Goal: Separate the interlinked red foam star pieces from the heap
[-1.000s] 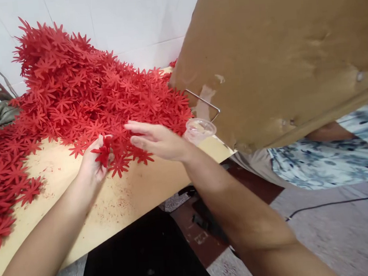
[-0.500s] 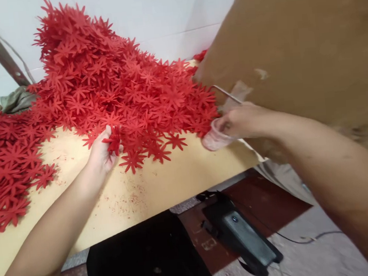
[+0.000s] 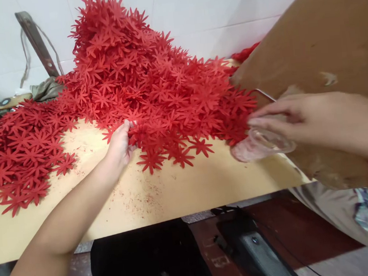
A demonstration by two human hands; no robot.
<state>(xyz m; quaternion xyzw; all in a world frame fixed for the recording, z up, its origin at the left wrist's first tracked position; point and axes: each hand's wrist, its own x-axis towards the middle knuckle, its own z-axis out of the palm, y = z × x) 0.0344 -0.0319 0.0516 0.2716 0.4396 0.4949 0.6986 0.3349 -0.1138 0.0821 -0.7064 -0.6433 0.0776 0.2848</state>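
My left hand (image 3: 122, 145) is closed on a small stack of red flower cutouts (image 3: 135, 136) at the front of a large heap of the same cutouts (image 3: 153, 85). Its fingertips are partly hidden behind the stack. On the right, my right hand (image 3: 288, 118) is blurred, its thumb and fingers drawn together above a clear plastic cup (image 3: 252, 147). Whatever is between those fingertips is too small to make out. The cup leans on the table by the heap's right end, with a pinkish smear on its wall.
More cutouts (image 3: 20, 148) spread over the left of the wooden table (image 3: 189, 193). A large cardboard sheet (image 3: 318, 49) borders the right side. A metal bar (image 3: 37, 43) leans at the back left near a grey-green cloth (image 3: 46, 89). Below the front edge is a black-and-grey object (image 3: 261, 251).
My right hand has come up out of the cup's mouth, its fingertips now above the cup. My left hand keeps its stack beside the heap. The whole view has shifted left.
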